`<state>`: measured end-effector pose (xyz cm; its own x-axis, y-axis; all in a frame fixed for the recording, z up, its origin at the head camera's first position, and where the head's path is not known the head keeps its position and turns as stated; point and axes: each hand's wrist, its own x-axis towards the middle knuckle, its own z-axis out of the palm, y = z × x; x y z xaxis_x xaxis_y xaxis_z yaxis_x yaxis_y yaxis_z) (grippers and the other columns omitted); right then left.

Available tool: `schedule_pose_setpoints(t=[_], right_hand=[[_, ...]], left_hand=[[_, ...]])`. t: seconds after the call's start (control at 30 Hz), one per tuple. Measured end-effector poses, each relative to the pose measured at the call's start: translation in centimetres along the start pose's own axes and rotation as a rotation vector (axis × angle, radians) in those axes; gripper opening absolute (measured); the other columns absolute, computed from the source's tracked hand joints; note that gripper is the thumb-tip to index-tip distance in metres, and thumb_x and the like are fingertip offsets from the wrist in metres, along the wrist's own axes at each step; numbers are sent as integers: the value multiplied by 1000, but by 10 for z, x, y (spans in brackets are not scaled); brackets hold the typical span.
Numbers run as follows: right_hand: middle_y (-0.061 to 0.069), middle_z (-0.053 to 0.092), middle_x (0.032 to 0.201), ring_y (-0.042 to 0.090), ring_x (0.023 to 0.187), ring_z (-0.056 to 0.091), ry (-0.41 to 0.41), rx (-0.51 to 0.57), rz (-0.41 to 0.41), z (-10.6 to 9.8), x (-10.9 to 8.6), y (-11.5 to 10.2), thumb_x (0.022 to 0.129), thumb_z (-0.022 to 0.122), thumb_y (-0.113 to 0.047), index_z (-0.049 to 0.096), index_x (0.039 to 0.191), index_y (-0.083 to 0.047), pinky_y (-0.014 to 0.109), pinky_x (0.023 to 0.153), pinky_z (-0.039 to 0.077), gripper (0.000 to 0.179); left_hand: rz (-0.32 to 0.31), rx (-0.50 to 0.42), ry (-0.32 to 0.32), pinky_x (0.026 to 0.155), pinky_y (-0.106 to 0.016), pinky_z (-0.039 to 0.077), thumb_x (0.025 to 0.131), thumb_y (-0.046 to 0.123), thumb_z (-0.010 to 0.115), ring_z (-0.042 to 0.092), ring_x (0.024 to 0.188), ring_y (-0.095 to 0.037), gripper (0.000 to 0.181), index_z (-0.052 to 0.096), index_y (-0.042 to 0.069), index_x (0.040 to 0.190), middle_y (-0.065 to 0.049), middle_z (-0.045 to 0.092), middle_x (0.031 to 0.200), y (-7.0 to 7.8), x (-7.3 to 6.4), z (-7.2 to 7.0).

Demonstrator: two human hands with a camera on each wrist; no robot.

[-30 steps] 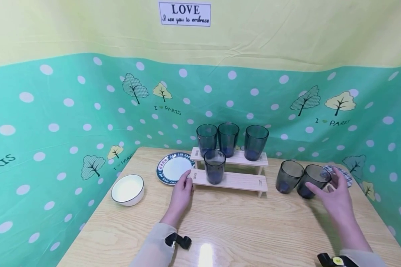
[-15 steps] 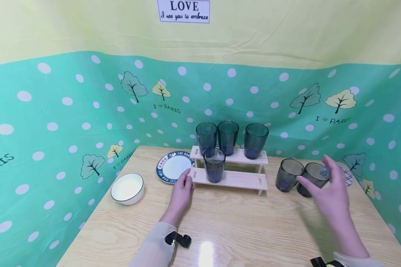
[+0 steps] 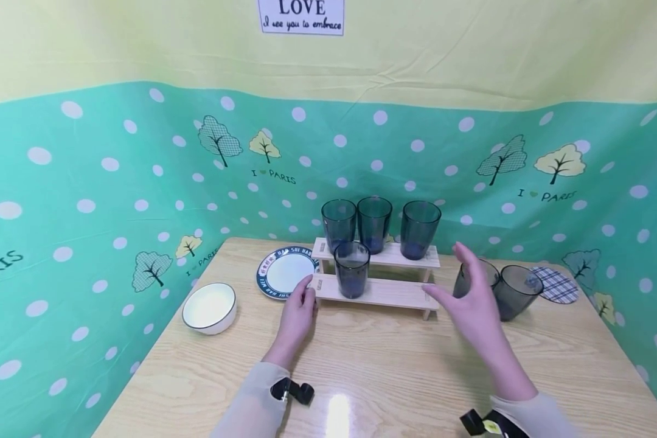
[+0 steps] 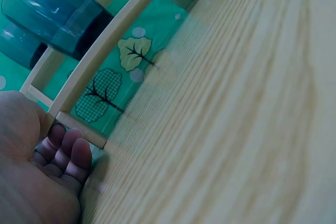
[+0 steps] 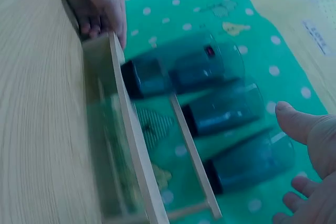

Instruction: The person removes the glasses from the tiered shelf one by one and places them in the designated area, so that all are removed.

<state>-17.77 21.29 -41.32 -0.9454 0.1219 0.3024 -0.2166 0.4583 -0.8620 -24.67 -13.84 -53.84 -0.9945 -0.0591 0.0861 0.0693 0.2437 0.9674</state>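
A two-tier wooden rack (image 3: pixel 389 296) stands mid-table. Three dark glass tumblers (image 3: pixel 420 230) are on its upper tier, and one more tumbler (image 3: pixel 352 271) is toward the left of the lower tier. My left hand (image 3: pixel 297 313) grips the lower tier's left end; in the left wrist view its fingers (image 4: pixel 79 153) curl against the end leg. My right hand (image 3: pixel 473 304) is in the air near the rack's right end, thumb and fingers spread wide, holding nothing. Behind it, partly covered, two grey tumblers (image 3: pixel 517 292) stand side by side on the table.
Left of the rack lies a blue-rimmed plate (image 3: pixel 286 274), with a white bowl (image 3: pixel 209 309) nearer the left edge. A round checked cloth or mat (image 3: pixel 558 285) lies at the back right. Patterned fabric (image 3: pixel 142 152) hangs behind the wooden table (image 3: pixel 383 371).
My right hand has moved away from the two grey tumblers, leftward toward the rack's right end, its fingers spread wider. My left hand stays at the rack's left end.
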Motion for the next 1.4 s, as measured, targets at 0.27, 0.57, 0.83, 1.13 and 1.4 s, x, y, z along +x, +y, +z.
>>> schedule_pose_setpoints(t=[0.27,0.57,0.83,1.13,1.4], right_hand=[[10,37,174,35,162,31,-105,124,7,44,10,-12,93,93,-30,27,176,-23,54,132,26,106],[13,41,170,31,158,39,-190,250,-1,86,24,-17,94,92,-20,32,172,-13,49,131,30,99],[10,42,169,32,156,42,-224,274,37,113,26,-18,92,94,-22,33,172,-16,47,130,33,101],[11,47,163,31,151,46,-226,231,72,136,30,-18,91,96,-24,34,172,-21,49,125,40,102],[15,51,161,34,152,48,-209,211,90,146,33,-18,89,97,-29,35,171,-22,53,124,41,102]], left_hand=[[4,10,8,75,-31,57,120,24,48,62,82,-21,50,46,6,167,-14,67,95,-1,1,0],[15,13,12,73,-31,57,120,21,47,63,78,-20,49,47,3,165,-15,68,92,0,1,0],[10,9,1,77,-34,60,120,21,47,64,81,-21,50,45,3,166,-12,68,92,0,2,0],[8,27,6,79,-35,60,120,23,47,65,82,-21,49,47,6,166,-10,67,92,-1,2,-1],[4,16,0,79,-36,60,120,24,47,64,82,-21,50,46,6,167,-10,68,93,0,1,-1]])
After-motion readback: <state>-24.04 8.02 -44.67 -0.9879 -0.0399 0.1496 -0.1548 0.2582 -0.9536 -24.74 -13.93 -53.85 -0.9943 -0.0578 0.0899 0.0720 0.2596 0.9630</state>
